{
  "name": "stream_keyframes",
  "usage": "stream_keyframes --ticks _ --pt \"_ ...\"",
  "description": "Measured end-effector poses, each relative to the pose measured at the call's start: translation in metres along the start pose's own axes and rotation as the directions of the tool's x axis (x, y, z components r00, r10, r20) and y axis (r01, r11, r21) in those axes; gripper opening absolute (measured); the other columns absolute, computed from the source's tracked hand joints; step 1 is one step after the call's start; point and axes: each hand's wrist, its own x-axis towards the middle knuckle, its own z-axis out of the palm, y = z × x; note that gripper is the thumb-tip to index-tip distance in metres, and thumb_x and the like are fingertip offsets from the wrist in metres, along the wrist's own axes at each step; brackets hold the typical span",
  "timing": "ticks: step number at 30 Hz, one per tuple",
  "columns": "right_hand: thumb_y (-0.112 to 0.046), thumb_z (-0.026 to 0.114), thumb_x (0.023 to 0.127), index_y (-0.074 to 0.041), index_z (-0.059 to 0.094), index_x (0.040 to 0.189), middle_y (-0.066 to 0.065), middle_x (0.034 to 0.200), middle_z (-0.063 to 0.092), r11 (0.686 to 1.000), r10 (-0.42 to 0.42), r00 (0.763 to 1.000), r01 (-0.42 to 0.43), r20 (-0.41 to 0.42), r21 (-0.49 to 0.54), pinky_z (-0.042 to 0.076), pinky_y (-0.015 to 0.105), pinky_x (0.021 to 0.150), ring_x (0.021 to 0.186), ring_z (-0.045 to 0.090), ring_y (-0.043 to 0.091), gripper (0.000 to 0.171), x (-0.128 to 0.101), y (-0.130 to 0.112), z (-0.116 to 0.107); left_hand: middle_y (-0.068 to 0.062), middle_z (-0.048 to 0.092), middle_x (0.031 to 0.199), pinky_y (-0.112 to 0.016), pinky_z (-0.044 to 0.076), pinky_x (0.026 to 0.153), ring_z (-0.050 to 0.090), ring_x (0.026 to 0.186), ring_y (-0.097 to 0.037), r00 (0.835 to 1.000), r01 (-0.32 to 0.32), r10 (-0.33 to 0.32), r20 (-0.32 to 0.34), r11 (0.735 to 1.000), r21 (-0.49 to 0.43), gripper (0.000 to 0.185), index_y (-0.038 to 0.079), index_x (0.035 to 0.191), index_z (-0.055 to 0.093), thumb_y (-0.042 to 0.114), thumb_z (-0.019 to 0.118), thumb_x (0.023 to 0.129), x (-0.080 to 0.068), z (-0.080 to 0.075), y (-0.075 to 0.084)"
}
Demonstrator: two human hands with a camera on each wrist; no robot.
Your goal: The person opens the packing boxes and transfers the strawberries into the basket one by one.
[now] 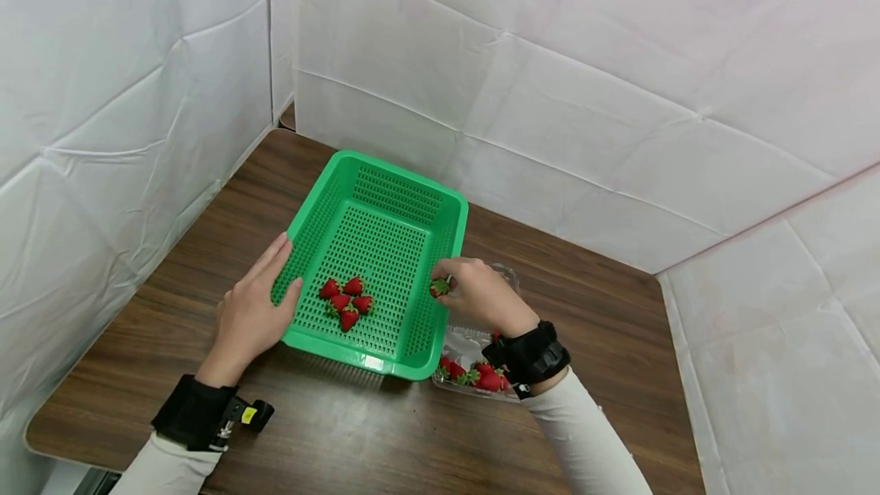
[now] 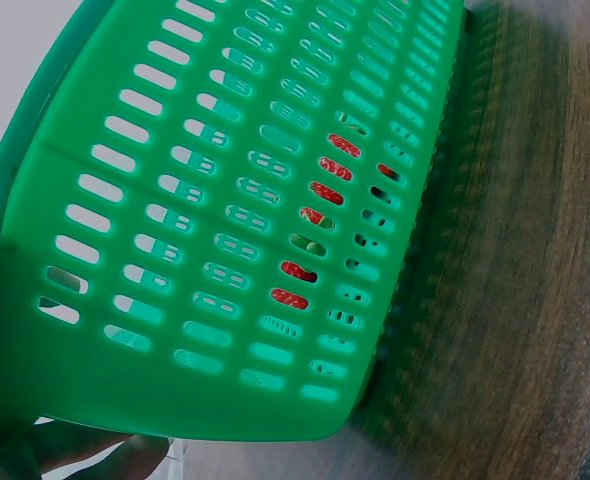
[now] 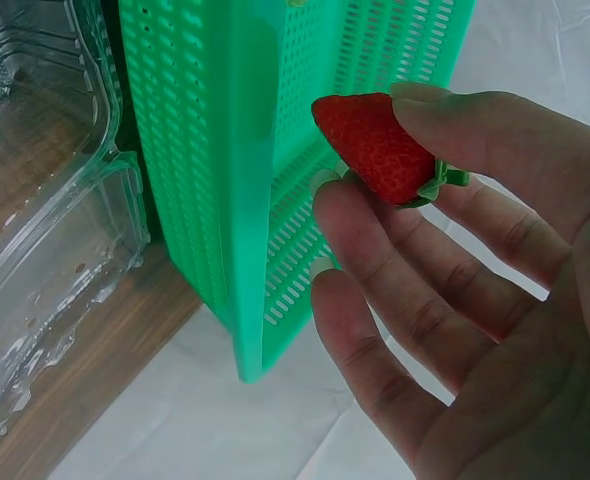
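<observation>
My right hand [image 1: 486,295] pinches a strawberry [image 3: 373,145] between thumb and fingers, close over the right rim of the green perforated basket [image 1: 376,363]. The berry's leafy stem end faces the palm in the right wrist view. My left hand [image 1: 253,313] holds the basket's left rim, with the thumb over the edge and the fingers along the side. Several strawberries [image 1: 340,302] lie together on the basket floor, towards its front left. They show red through the slots of the wall [image 2: 165,330] in the left wrist view.
Right of the basket, a clear plastic box [image 1: 467,338] with several strawberries [image 1: 488,379] stands partly under my right forearm. Both containers are on a brown wooden table [image 1: 591,312]. White sheeted walls [image 1: 550,82] rise behind and on both sides.
</observation>
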Motion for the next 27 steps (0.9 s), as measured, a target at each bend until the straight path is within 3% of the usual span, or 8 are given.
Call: stream_keyframes --ticks 14,27 --pt "-0.011 0.072 0.087 -0.013 0.068 0.102 0.000 0.099 0.069 1.000 -0.023 1.000 0.023 0.006 0.016 0.051 0.027 0.079 0.089 0.063 0.014 0.016 0.006 -0.005 0.002 -0.003 0.036 0.157 -0.025 0.017 0.045 0.019 0.041 -0.009 1.000 -0.004 0.004 -0.004 1.000 0.004 0.058 0.016 0.151 0.037 0.025 0.056 0.097 0.000 0.000 -0.001" --pt "-0.014 0.078 0.081 -0.014 0.066 0.097 -0.001 0.096 0.068 0.998 -0.007 1.000 0.008 0.015 -0.055 0.052 0.028 0.079 0.090 0.065 0.014 0.020 0.011 -0.012 0.003 -0.003 0.036 0.157 -0.025 0.017 0.044 0.019 0.040 -0.008 1.000 -0.003 0.003 -0.004 1.000 0.000 0.057 0.016 0.151 0.038 0.025 0.056 0.097 0.000 0.000 0.000"
